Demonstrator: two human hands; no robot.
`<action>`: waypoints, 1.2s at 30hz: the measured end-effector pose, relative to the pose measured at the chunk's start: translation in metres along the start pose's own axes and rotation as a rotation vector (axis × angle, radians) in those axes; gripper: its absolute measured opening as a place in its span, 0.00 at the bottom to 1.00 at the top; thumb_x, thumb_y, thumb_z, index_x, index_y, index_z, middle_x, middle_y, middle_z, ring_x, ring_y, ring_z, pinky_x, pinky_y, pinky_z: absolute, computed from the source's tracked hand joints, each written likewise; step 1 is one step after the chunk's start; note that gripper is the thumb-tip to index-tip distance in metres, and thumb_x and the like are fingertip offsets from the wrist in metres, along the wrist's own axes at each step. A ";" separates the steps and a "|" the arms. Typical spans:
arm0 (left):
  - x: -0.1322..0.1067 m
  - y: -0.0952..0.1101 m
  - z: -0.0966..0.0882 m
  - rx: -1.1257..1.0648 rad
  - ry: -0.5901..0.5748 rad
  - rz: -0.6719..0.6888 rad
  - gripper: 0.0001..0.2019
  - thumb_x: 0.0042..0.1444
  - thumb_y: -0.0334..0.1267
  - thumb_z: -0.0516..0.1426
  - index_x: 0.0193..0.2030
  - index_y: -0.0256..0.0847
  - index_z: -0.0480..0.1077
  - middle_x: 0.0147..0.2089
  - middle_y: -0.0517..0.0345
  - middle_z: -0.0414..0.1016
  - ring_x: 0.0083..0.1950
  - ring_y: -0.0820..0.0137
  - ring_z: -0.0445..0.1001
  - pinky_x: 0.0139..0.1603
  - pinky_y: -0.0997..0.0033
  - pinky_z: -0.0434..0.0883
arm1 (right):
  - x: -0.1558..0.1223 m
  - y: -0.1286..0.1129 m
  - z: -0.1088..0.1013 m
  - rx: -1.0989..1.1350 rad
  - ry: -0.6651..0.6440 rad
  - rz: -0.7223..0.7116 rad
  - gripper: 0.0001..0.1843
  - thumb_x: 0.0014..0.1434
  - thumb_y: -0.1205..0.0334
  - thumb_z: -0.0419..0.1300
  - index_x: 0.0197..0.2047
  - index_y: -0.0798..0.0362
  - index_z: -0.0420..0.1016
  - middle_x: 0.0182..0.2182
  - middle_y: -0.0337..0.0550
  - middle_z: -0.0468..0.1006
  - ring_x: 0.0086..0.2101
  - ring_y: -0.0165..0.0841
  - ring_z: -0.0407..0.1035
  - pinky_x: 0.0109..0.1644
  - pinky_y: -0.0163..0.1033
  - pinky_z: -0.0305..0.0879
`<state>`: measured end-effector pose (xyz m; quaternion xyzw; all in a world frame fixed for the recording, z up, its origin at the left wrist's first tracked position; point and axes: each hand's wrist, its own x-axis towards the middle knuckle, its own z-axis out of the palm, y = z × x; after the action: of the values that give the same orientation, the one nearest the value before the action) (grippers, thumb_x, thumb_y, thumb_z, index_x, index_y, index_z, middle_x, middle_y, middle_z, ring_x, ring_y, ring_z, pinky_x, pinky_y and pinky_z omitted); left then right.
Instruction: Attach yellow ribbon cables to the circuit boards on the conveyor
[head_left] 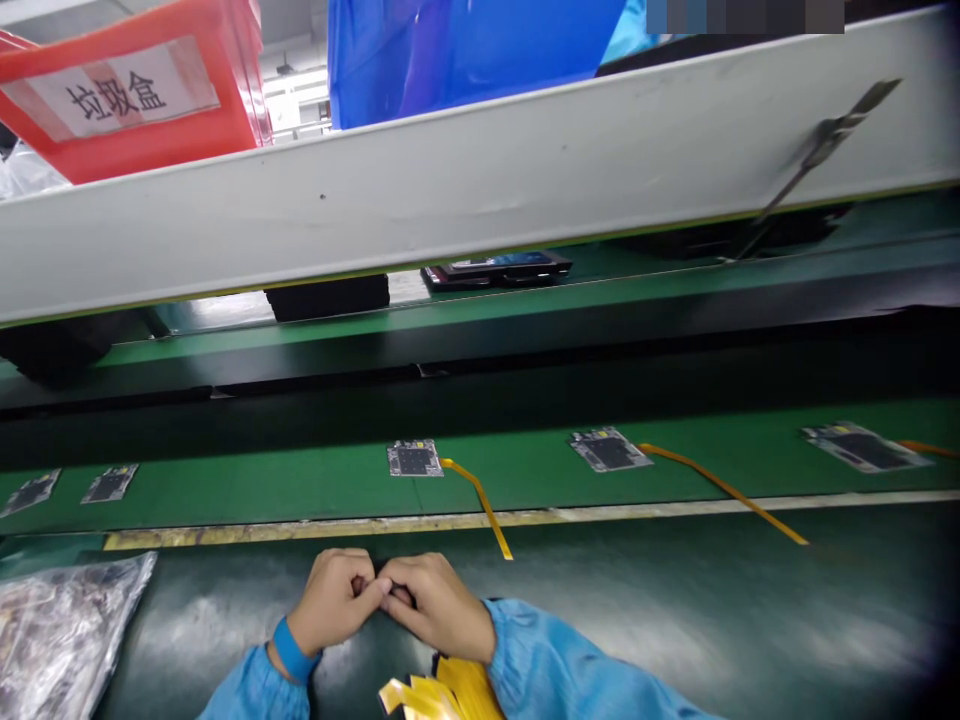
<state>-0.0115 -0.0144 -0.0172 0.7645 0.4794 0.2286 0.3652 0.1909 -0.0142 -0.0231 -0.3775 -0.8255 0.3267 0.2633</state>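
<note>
My left hand [334, 597], with a blue band at the wrist, meets my right hand [441, 606] over the dark green bench. Both have curled, pinched fingers, and their thumb tips touch. A small dark patch shows between the fingers, but I cannot make out what it is. Just below my right hand lies a bundle of yellow flex cables [457, 690]. Beyond the hands, a circuit board [415, 458] rests on the green strip with an orange flex cable [480, 500] running from its right side over the strip's near edge.
More circuit boards [609, 450] lie along the green strip [262, 480], some with cables. A clear plastic bag [67, 630] is at the left. Overhead, a white shelf [450, 190] carries a red bin [150, 100] and a blue bin [465, 60]. Black devices [499, 270] sit beneath it.
</note>
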 end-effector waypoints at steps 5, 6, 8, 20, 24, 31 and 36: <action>-0.001 0.001 0.000 -0.001 -0.004 -0.002 0.22 0.63 0.44 0.56 0.21 0.41 0.53 0.23 0.64 0.57 0.28 0.74 0.59 0.32 0.69 0.50 | 0.000 -0.001 -0.001 0.029 0.005 -0.007 0.05 0.61 0.65 0.61 0.32 0.50 0.74 0.23 0.34 0.72 0.24 0.28 0.63 0.31 0.35 0.49; -0.001 0.000 0.000 -0.003 -0.003 0.002 0.22 0.63 0.44 0.56 0.21 0.41 0.53 0.23 0.64 0.57 0.27 0.74 0.59 0.32 0.69 0.50 | 0.000 -0.001 -0.001 0.033 0.007 -0.009 0.05 0.61 0.65 0.61 0.32 0.50 0.74 0.23 0.34 0.72 0.24 0.28 0.62 0.31 0.35 0.49; -0.001 -0.002 0.001 -0.008 -0.002 0.011 0.22 0.63 0.44 0.57 0.21 0.41 0.54 0.23 0.64 0.58 0.27 0.74 0.59 0.32 0.70 0.51 | 0.000 -0.001 -0.001 0.037 0.008 -0.011 0.05 0.61 0.65 0.61 0.32 0.50 0.75 0.23 0.34 0.72 0.24 0.28 0.63 0.32 0.35 0.49; -0.001 -0.001 0.000 -0.015 -0.008 0.012 0.21 0.63 0.43 0.57 0.21 0.41 0.56 0.23 0.64 0.59 0.27 0.74 0.59 0.31 0.70 0.51 | -0.001 0.003 0.003 0.039 0.011 -0.019 0.05 0.61 0.65 0.61 0.32 0.50 0.75 0.23 0.34 0.71 0.24 0.28 0.62 0.31 0.35 0.48; -0.001 -0.001 -0.001 -0.016 -0.011 0.014 0.22 0.63 0.44 0.57 0.21 0.41 0.55 0.23 0.64 0.59 0.27 0.74 0.59 0.31 0.70 0.51 | -0.001 0.003 0.003 0.023 0.008 -0.013 0.06 0.61 0.65 0.61 0.32 0.50 0.75 0.23 0.34 0.72 0.24 0.28 0.62 0.31 0.35 0.48; -0.002 -0.004 0.001 -0.007 0.000 0.029 0.22 0.64 0.44 0.57 0.21 0.41 0.56 0.23 0.64 0.59 0.27 0.74 0.59 0.32 0.70 0.51 | -0.002 0.003 0.004 0.010 0.004 -0.015 0.05 0.62 0.65 0.61 0.33 0.50 0.76 0.23 0.35 0.74 0.25 0.28 0.65 0.32 0.35 0.49; -0.001 -0.004 0.000 -0.010 -0.013 0.038 0.21 0.65 0.44 0.57 0.22 0.40 0.59 0.23 0.64 0.61 0.27 0.74 0.61 0.32 0.70 0.52 | -0.002 0.005 0.004 0.007 -0.003 -0.011 0.06 0.63 0.65 0.61 0.33 0.50 0.76 0.23 0.35 0.74 0.25 0.29 0.66 0.32 0.35 0.50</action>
<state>-0.0141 -0.0142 -0.0204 0.7732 0.4611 0.2329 0.3677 0.1913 -0.0144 -0.0298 -0.3717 -0.8267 0.3288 0.2651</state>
